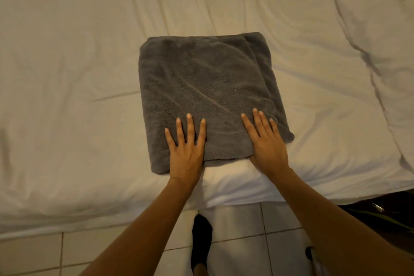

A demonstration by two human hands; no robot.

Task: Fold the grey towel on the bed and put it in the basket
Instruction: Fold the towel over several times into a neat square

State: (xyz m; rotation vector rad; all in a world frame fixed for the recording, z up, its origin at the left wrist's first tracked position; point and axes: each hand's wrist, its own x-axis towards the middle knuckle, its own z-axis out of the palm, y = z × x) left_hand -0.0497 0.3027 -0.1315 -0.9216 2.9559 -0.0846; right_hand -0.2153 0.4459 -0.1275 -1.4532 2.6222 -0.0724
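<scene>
Across the left of the frame there's only the bed [67, 74], a pale cream sheet, soft and creased with long shallow wrinkles, nothing on it there. Moving in to the centre, here's the grey towel [201, 87], lying on the bed near its front edge, folded down to a thick, roughly square pad of plush, nubbly terry, with faint diagonal streaks brushed into the pile. The left hand [187, 152] lies flat on the towel's lower left part, fingers straight and fanned apart, palm over the near edge. Just to its right, the right hand [266, 143] presses flat on the lower right part, fingers straight and close together, pointing up the frame. Neither one pinches or curls round any cloth. On the towel's right side an under layer peeks out past the top layer, and the lower right corner sticks out a bit ragged, so the stack isn't perfectly square. My read: the folding looks largely done and this is the flattening and tidying stage; one more fold may be coming, I can't say. What's left is plainly the lift and the drop into the basket, and no basket is in view. Bottom of the frame: glossy pale floor tiles [242, 242] and a foot in a black sock [201, 242]; dark, unclear shapes in the lower right corner.
</scene>
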